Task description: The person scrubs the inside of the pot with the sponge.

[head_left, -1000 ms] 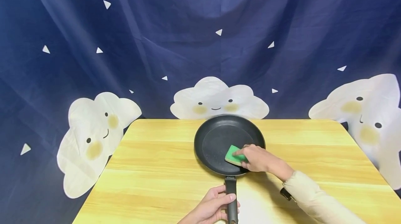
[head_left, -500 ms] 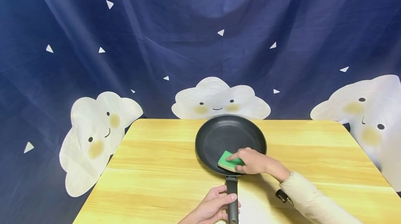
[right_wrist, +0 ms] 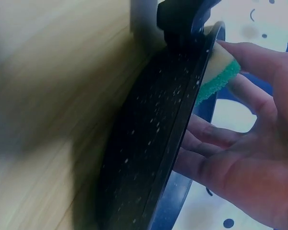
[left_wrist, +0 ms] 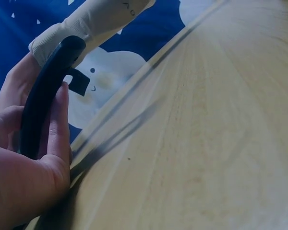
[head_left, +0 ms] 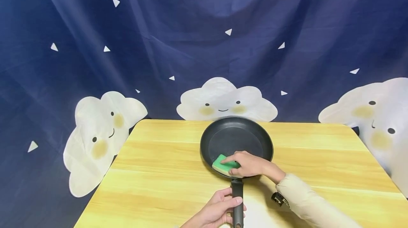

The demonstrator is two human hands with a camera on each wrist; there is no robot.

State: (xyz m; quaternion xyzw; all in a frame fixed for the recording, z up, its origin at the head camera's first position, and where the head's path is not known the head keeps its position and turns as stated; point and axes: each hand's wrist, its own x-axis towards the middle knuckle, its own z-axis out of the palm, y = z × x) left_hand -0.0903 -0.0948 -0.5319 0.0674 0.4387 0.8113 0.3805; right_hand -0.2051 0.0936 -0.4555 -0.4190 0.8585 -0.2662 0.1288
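A black frying pan (head_left: 236, 139) lies toward the far edge of the table, its handle (head_left: 237, 189) pointing back at me. My left hand (head_left: 220, 208) grips that handle, thumb on top; the left wrist view shows the fingers round the dark handle (left_wrist: 41, 103). Inside the pan, at the near left of its rim, my right hand (head_left: 250, 164) holds a green and cream scouring sponge (head_left: 224, 164) against the surface, index finger lying on the green side. In the right wrist view the sponge (right_wrist: 218, 74) sits between thumb and finger, partly hidden behind the pan's wall (right_wrist: 149, 129).
The wooden table (head_left: 159, 171) has a light grain and rounded far corners. Behind it hangs a dark blue curtain (head_left: 197, 36) with white clouds and triangles. A dark band (head_left: 278, 199) sits at the right wrist, below the cream sleeve (head_left: 306, 196).
My right hand has slid the sponge leftward and slightly nearer to me across the pan, toward its near left rim. My left hand keeps its grip on the handle.
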